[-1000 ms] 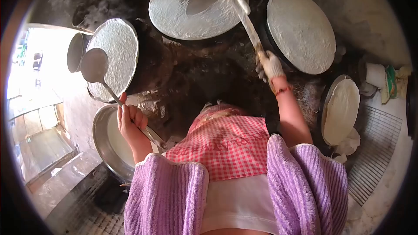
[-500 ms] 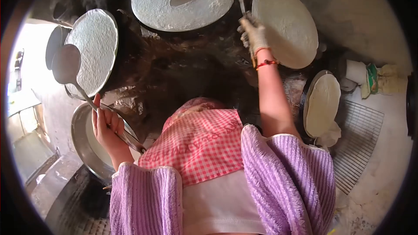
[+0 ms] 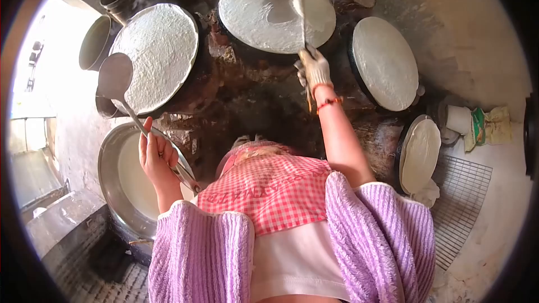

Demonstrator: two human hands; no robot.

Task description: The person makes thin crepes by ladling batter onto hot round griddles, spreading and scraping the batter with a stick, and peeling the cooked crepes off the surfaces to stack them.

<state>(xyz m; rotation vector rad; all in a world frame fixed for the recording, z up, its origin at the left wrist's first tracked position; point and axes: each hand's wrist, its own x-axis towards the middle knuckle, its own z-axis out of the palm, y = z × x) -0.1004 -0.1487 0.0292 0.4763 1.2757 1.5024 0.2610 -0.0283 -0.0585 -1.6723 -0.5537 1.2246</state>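
Observation:
My left hand (image 3: 159, 157), bare, is closed round the handle of a big metal ladle (image 3: 115, 76). The ladle's bowl is raised near the left griddle, above a metal basin (image 3: 108, 163) of white batter (image 3: 137, 182). A worn glove covers my right hand (image 3: 314, 70), which grips a thin-handled spreader (image 3: 304, 29). The spreader's batter-coated end is over the far round griddle, amid a white batter layer (image 3: 247, 8) with a darker bare patch (image 3: 279, 7) in its middle. The batter sheet on the left griddle (image 3: 154, 56) looks rough and bubbled.
To the right is another griddle with a smooth white sheet (image 3: 386, 64). Nearer, a smaller pan holds a pale round flatbread (image 3: 422, 151). A wire rack (image 3: 460, 207) and a green-and-tan packet (image 3: 489, 126) lie at the right. Metal pots (image 3: 94, 42) stand at the left.
My view has shifted, so the griddles sit lower and further right. My right hand has moved from beside the right griddle to the far one, its spreader now on the batter. The ladle stays held up.

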